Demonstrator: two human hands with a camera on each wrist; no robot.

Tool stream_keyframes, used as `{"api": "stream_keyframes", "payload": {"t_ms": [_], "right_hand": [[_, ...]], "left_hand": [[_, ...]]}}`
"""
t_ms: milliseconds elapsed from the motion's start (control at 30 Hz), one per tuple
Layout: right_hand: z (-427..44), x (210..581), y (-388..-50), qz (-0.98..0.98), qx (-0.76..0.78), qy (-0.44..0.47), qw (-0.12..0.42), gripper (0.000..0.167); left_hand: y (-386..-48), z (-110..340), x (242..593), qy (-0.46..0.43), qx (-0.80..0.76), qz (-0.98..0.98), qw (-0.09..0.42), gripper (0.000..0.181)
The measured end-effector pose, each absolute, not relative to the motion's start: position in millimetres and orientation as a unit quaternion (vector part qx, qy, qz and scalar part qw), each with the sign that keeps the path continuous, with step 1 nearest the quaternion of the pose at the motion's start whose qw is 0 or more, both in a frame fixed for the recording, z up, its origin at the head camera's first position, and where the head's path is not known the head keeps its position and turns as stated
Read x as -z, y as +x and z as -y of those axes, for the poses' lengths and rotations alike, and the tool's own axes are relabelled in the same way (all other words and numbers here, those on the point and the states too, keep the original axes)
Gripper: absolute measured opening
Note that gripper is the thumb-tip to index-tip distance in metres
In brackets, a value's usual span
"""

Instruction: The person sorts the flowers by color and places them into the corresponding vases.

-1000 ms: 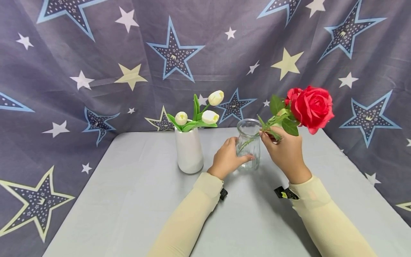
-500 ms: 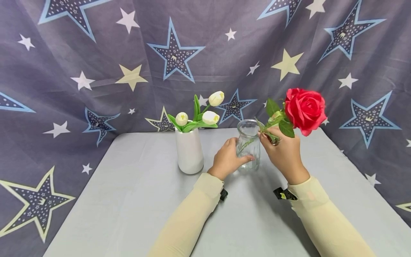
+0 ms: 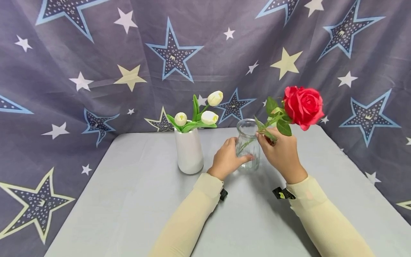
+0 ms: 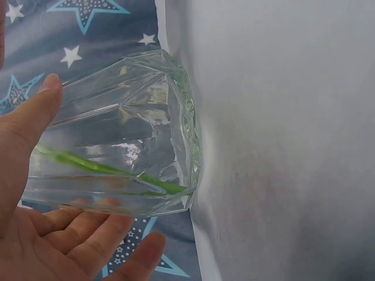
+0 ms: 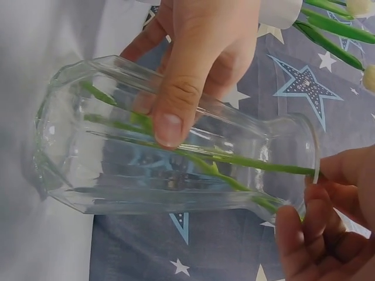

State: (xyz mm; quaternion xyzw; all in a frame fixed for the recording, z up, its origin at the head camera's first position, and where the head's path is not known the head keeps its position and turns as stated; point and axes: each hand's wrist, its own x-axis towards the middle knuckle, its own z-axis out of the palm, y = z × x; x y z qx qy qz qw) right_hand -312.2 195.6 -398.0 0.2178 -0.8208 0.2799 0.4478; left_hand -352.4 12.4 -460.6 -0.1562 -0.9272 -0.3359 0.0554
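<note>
My left hand [image 3: 227, 159] grips the side of a clear ribbed glass vase [image 3: 252, 149], with the thumb across its near face. The vase stands upright on the table. At its rim, my right hand [image 3: 283, 150] pinches the leafy stems of a red rose [image 3: 303, 107], whose bloom leans out to the right. Green stems [image 5: 258, 164] run slantwise down inside the vase in the right wrist view. Seen from the left wrist, a green stem [image 4: 88, 163] reaches close to the vase bottom. Any second bloom is hidden behind the front one.
Left of the glass vase stands a white vase [image 3: 189, 153] holding white tulips [image 3: 209, 117]. The grey table [image 3: 138, 200] ends at the back against a star-patterned curtain [image 3: 205, 46].
The rose and my right hand have shifted slightly left, toward the vase. A second red bloom, visible behind it earlier, is now out of sight. My left hand has stayed put.
</note>
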Motion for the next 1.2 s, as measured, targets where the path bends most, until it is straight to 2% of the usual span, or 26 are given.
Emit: {"api": "stream_keyframes", "payload": {"t_ms": [133, 333, 600, 1200], "right_hand": [[-194.7, 397.7, -312.9, 0.822, -0.272, 0.227, 0.445, 0.024], [-194.2, 397.0, -312.6, 0.818, -0.273, 0.234, 0.449, 0.018], [-195.4, 397.1, -311.5, 0.821, -0.273, 0.225, 0.448, 0.021], [-198.4, 397.2, -310.6, 0.821, -0.285, 0.218, 0.444, 0.010]], "left_hand": [[-352.6, -11.5, 460.1, -0.158, 0.337, 0.927, 0.055, 0.097], [-352.8, -11.5, 459.1, -0.160, 0.336, 0.927, 0.059, 0.098], [-352.5, -11.4, 460.9, -0.159, 0.327, 0.930, 0.055, 0.101], [-351.8, -12.1, 459.6, -0.156, 0.327, 0.930, 0.058, 0.101]]}}
